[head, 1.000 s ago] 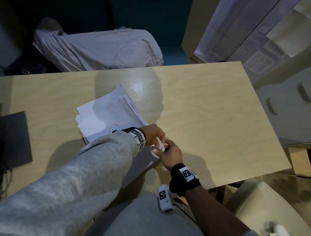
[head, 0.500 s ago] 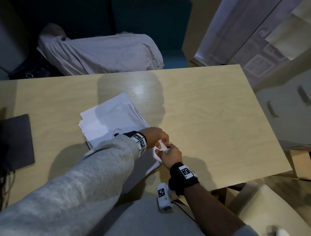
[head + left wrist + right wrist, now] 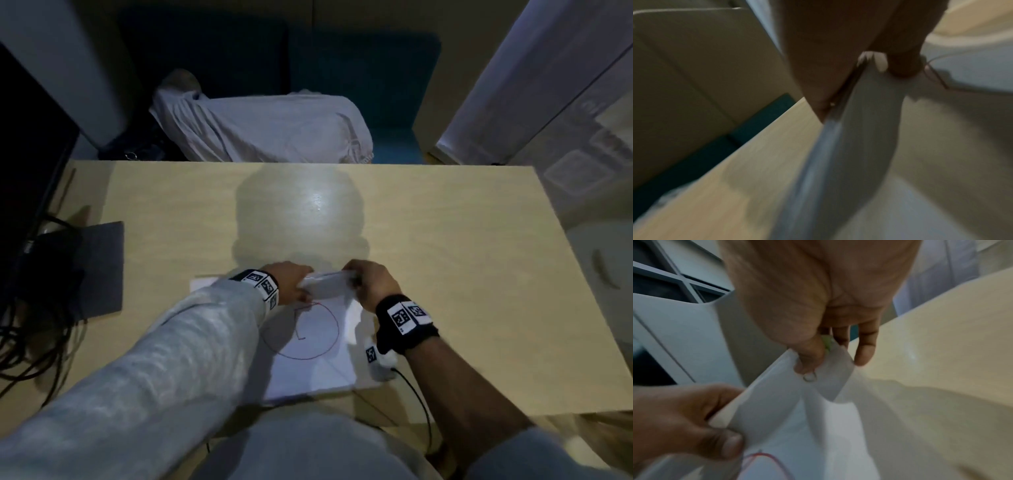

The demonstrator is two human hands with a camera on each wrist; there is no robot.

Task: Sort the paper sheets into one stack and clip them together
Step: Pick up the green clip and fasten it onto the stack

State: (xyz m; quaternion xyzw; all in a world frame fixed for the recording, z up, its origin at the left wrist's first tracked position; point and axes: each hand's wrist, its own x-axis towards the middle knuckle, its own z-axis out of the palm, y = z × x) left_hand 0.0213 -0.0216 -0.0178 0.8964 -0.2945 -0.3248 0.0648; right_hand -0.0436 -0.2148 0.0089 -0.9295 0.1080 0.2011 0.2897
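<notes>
At 6 o'clock on the worktop (image 3: 445,240), left hand (image 3: 291,281) grips the paper stack (image 3: 318,359) top edge, right hand (image 3: 371,284) pinches clip (image 3: 810,377) on; clipping underway, next needs seating it fully.

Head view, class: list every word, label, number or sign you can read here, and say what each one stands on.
No text is readable.
Left wristband: black-and-white square marker codes, no letters.
Right wristband: the same marker codes.
Wrist camera: one marker code.
Top paper sheet: a red hand-drawn circle with a mark inside, not legible as a letter.
Panel at upper right: faint printed boxes, too blurred to read.
</notes>
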